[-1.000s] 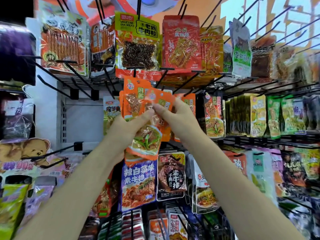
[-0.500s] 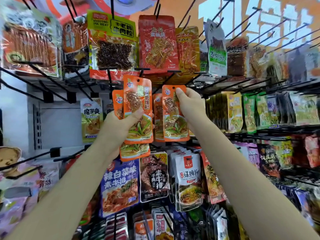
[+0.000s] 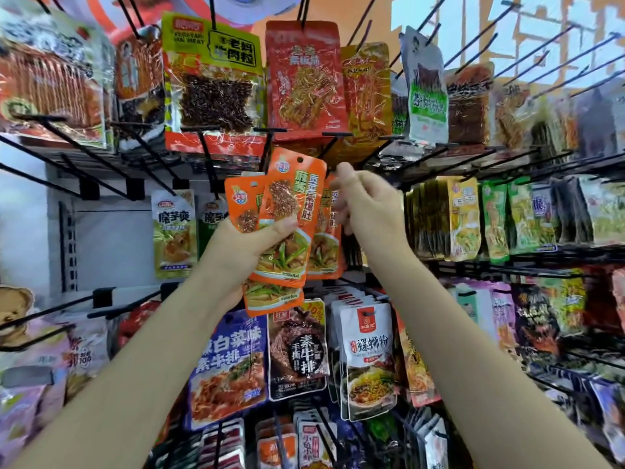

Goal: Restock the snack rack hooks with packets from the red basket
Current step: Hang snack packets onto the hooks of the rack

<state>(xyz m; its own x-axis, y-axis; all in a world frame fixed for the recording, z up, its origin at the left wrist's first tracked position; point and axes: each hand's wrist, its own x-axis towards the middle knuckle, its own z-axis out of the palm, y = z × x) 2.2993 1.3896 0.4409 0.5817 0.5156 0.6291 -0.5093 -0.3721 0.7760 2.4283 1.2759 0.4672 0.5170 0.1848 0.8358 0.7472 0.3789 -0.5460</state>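
Observation:
My left hand (image 3: 250,252) grips a small fanned stack of orange snack packets (image 3: 291,204), thumb across their fronts, held up in front of the rack's middle row. Just behind and to the right, matching orange packets (image 3: 326,248) hang on a black hook (image 3: 329,148). My right hand (image 3: 368,211) hovers beside those hung packets with its fingers loosely curled and nothing in them; its fingertips are blurred. The red basket is out of view.
Wire rack hooks carry many packets: a yellow-green vegetarian meat bag (image 3: 213,79) and a red bag (image 3: 304,79) above, dark and white packets (image 3: 367,360) below, green-yellow ones (image 3: 493,218) to the right. Bare black hooks (image 3: 84,184) jut out at left.
My right hand has let go of the orange packet it held up at the hook, and that packet now hangs there. My left hand has lifted its stack up and to the right.

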